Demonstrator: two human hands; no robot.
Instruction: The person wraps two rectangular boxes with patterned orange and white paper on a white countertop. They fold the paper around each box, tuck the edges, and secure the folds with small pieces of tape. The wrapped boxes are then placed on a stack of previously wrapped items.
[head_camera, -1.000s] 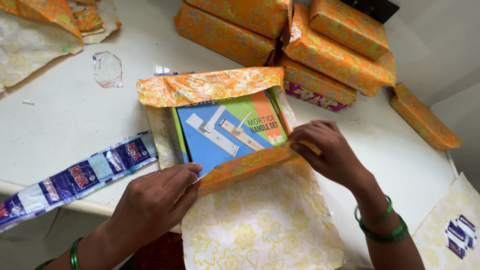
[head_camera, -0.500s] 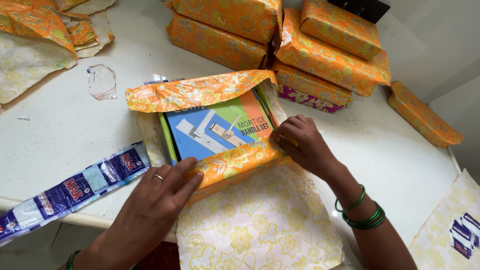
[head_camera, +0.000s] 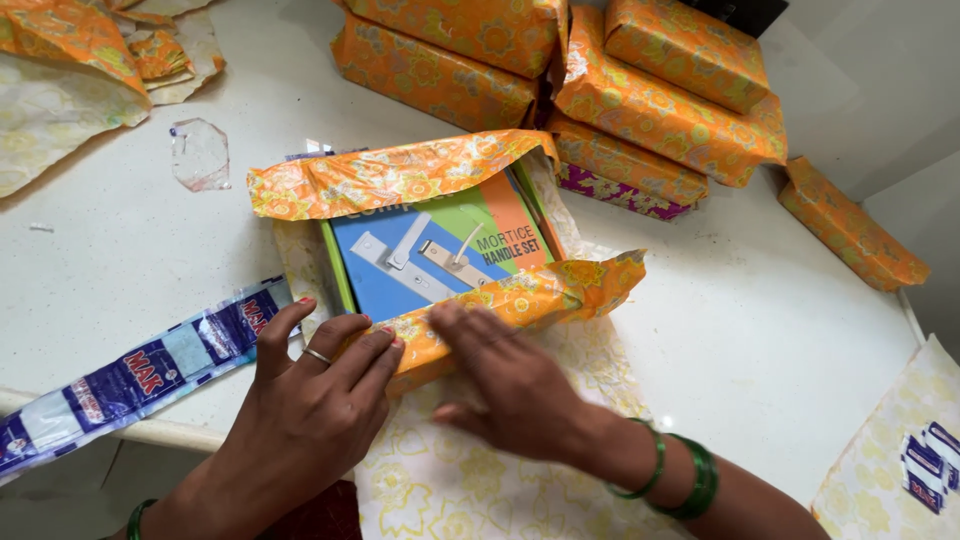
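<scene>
a: hands? 
b: two. left hand flat, fingers spread, pressing the near flap of orange floral paper onto one box; right hand open beside it, smoothing the same flap, gripping nothing.
a: beyond the box?
b: about five wrapped parcels stacked. left of it, one blue plastic strip on the desk.

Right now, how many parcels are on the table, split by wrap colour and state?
orange-wrapped parcels, closed: 6
purple-wrapped parcel, under the right-hand stack: 1
half-wrapped box, left hand and right hand on its near flap: 1
Total: 8
</scene>
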